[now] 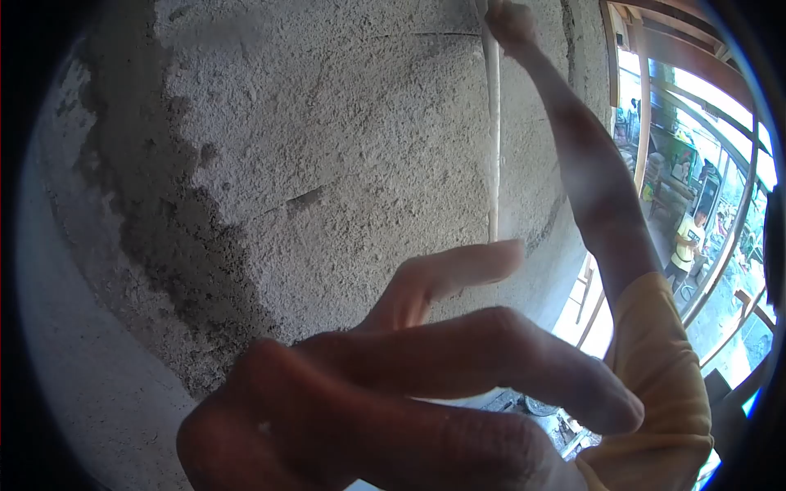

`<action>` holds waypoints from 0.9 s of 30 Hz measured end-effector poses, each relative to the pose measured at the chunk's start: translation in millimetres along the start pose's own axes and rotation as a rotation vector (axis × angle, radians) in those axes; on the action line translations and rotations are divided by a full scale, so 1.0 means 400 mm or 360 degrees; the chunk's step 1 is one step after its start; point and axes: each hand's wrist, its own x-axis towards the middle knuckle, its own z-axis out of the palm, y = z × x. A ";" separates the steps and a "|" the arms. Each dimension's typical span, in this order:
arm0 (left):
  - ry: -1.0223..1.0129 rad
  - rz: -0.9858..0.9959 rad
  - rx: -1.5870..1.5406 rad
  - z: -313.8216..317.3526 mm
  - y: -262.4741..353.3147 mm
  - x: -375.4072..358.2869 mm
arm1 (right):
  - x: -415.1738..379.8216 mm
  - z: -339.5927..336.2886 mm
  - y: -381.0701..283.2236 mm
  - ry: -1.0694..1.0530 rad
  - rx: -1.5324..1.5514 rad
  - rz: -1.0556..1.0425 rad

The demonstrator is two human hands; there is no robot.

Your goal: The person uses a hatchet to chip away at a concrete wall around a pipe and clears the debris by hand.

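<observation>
Close to the camera, my left hand (393,368) spreads across the lower middle of the view, its fingers apart and partly bent, holding nothing. My right arm reaches up along the right side in a yellow sleeve (659,360). At the top, my right hand (513,29) is closed at the upper part of a long, thin, pale rod (494,139). The rod runs nearly straight down the view against a rough grey wall (368,123); its lower end passes behind my left hand's raised finger.
A dark damp band (155,196) marks the wall at left. Beyond an opening with wooden posts (644,106) at right, another person (686,241) in a yellow top stands at a distance. Blurred clutter lies below, behind my left hand.
</observation>
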 end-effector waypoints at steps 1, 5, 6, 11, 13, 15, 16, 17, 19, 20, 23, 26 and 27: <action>0.0008 0.0007 -0.0005 -0.001 0.001 0.004 | -0.013 -0.128 -0.059 -0.0151 0.0343 0.0113; 0.0012 0.0016 -0.0019 0.009 -0.008 0.006 | -0.027 -0.203 -0.140 -0.0120 0.0665 0.0332; 0.0011 0.0015 -0.0057 0.008 -0.005 0.004 | -0.031 -0.081 -0.064 -0.0148 0.0483 0.0303; 0.0032 0.0017 -0.0032 -0.006 -0.009 0.007 | 0.006 -0.301 -0.183 -0.0497 0.1067 0.0885; 0.0009 0.0025 -0.0058 -0.002 -0.011 0.009 | 0.001 -0.192 -0.149 -0.0049 0.0869 0.0562; 0.0025 0.0021 -0.0112 0.000 -0.004 0.015 | 0.004 -0.109 -0.100 -0.0115 0.0378 0.0317; 0.0030 0.0023 -0.0111 -0.005 -0.003 0.016 | 0.028 -0.118 -0.076 -0.0409 0.0554 0.0582; 0.0039 0.0032 -0.0104 -0.007 -0.004 0.018 | 0.043 -0.211 -0.123 -0.0696 0.0728 0.0842; 0.0069 0.0031 -0.0065 -0.005 -0.010 0.024 | 0.049 -0.318 -0.209 -0.0387 0.0989 0.0819; 0.0062 0.0033 -0.0055 -0.003 -0.014 0.025 | 0.043 -0.330 -0.227 -0.0242 0.1125 0.0825; 0.0053 0.0028 -0.0117 0.000 -0.012 0.028 | 0.068 -0.127 -0.148 0.0311 0.0569 0.0249; 0.0080 0.0037 -0.0099 -0.007 -0.014 0.033 | 0.101 -0.251 -0.187 -0.0516 0.0804 0.0713; 0.0077 0.0027 -0.0108 -0.011 -0.012 0.030 | 0.096 -0.256 -0.191 -0.0509 0.0942 0.0784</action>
